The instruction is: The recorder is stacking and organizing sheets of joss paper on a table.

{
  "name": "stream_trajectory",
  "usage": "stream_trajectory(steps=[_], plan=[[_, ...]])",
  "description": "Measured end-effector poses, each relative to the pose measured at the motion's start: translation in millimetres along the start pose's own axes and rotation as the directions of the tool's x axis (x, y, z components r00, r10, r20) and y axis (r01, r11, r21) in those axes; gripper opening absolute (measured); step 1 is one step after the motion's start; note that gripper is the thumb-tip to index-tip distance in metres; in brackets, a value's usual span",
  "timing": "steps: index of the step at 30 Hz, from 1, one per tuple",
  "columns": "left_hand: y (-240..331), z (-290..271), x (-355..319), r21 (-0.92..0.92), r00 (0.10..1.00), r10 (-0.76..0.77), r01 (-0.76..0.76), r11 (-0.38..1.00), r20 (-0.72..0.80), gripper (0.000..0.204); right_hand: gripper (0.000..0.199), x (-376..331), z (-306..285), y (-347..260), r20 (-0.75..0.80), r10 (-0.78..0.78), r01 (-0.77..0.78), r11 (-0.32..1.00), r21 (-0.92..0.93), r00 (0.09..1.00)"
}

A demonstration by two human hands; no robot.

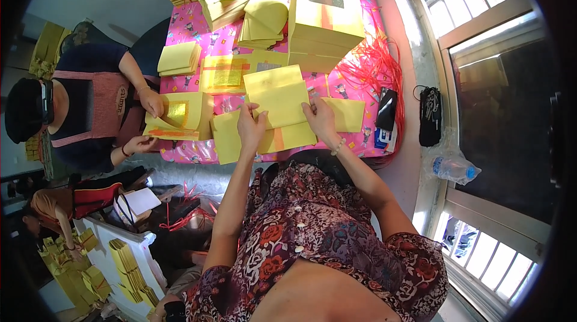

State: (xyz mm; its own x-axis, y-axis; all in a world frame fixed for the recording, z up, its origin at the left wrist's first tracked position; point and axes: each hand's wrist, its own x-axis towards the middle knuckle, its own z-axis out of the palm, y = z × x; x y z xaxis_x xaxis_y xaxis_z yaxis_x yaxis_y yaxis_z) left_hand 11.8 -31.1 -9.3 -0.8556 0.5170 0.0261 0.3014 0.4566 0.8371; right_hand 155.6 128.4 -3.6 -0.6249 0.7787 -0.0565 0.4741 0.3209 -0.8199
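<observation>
Near the front edge of the pink patterned tablecloth, my left hand (pixel 250 128) and my right hand (pixel 323 121) grip a yellow paper sheet (pixel 276 97) by its two sides, thumbs on top. A crease or overlapping layer runs across its upper part. Under it lie more yellow sheets (pixel 227 140), one with an orange band, spreading out left and right. Beyond my left hand lies a yellow sheet with a gold foil square (pixel 228 74). To my left, a co-worker's hands (pixel 152 103) hold another foil-marked yellow sheet (pixel 177 115).
A tall stack of yellow paper (pixel 324 21) stands at the back right, with folded bundles (pixel 264 18) beside it. Red plastic strings (pixel 378 66) trail down the right edge near a phone (pixel 386 109). Keys (pixel 431 109) and a plastic bottle (pixel 455 169) lie on the sill.
</observation>
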Motion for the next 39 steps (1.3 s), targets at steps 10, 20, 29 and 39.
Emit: stream_trajectory(steps=[10,20,29,39], plan=[[3.6,-0.3,-1.0,0.019,0.999,-0.049,0.049,0.999,-0.003,0.033,0.028,1.8,-0.8,0.3,0.016,-0.018,0.018,1.000,0.005,1.000],[3.7,1.2,-2.4,-0.008,0.998,-0.062,0.062,0.998,-0.002,0.033,0.028,2.7,-0.2,2.7,0.027,-0.016,0.016,1.000,0.010,0.999],[11.5,-0.2,-1.2,-0.007,0.994,-0.106,0.106,0.994,-0.009,0.032,0.028,3.6,-1.9,-0.1,0.041,0.015,-0.014,1.000,-0.025,0.999],[35.5,-3.6,-3.0,0.429,0.966,0.252,-0.203,0.880,-0.059,0.031,0.028,6.8,-2.4,-1.0,0.062,0.049,-0.048,0.999,-0.017,0.997]])
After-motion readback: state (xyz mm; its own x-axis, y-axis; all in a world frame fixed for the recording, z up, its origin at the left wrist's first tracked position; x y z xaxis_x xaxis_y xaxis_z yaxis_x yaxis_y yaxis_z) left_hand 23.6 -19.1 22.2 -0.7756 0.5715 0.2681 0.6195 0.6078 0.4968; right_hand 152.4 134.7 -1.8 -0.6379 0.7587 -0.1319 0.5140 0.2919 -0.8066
